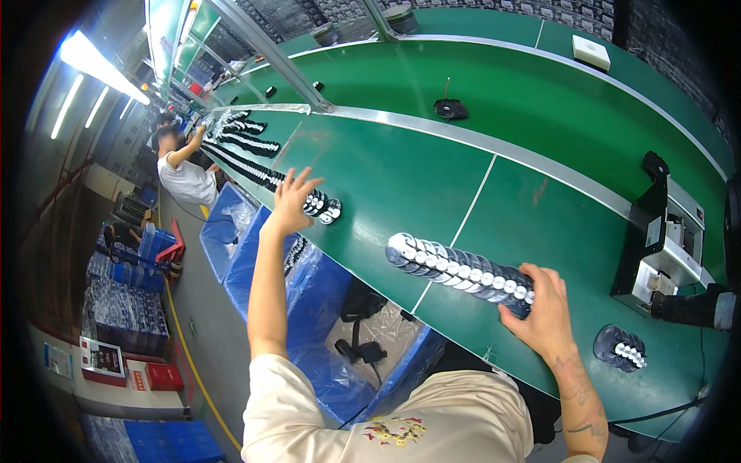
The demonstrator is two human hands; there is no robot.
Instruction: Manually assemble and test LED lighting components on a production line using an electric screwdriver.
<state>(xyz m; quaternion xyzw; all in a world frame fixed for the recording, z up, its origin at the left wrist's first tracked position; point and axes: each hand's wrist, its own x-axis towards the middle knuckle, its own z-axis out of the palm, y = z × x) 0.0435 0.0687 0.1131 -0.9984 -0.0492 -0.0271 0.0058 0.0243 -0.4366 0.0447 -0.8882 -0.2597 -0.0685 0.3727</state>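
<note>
A long row of nested black round parts with white centres [463, 272] lies on the green bench in front of me. My right hand [539, 307] is closed around its right end, thumb on the near side and fingers over the far side. To the left, my left hand [290, 202] is raised with its fingers spread, beside the near end of another row of the same parts [328, 211]. That row runs away along the bench's left edge; my hand hides part of it. A short stack of these parts [619, 349] sits at the right.
A green conveyor belt [532, 100] runs behind a metal rail, carrying a black part [451, 109]. At the right stands a black-and-silver machine [668, 239]. Blue-lined bins [309, 339] stand below the bench's left edge. Another person [185, 174] works farther along.
</note>
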